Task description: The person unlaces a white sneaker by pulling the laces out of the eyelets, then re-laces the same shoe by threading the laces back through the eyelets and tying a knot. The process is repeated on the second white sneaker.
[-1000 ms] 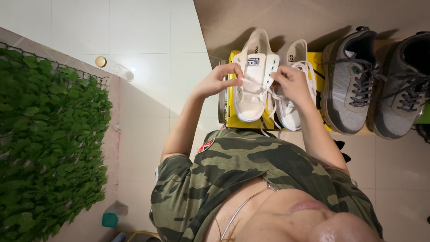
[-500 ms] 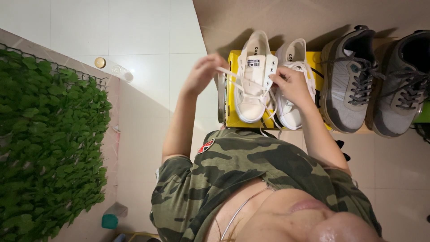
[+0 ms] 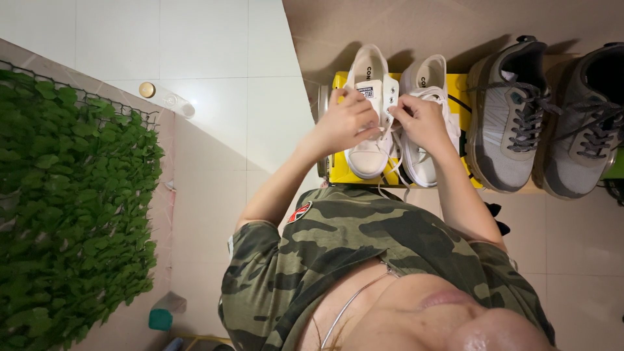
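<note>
Two white low-top sneakers stand side by side on a yellow box (image 3: 465, 91). My left hand (image 3: 350, 122) lies over the middle of the left white sneaker (image 3: 368, 156), fingers pinching its white lace. My right hand (image 3: 421, 122) grips the lace at the eyelets on that shoe's right side and partly covers the right white sneaker (image 3: 426, 75). Loose lace ends (image 3: 394, 170) hang down between the two shoes. My camouflage shirt fills the lower part of the head view.
A pair of grey sneakers (image 3: 510, 117) with grey laces stands to the right of the box. A clear bottle with a gold cap (image 3: 166, 99) lies on the white tiles at left. An artificial green leaf panel (image 3: 71, 214) covers the left side. A teal-capped container (image 3: 161, 317) sits bottom left.
My left hand, which had pulled the lace out to the left and upward, has come back down onto the left white sneaker. The right hand has stayed by the eyelets.
</note>
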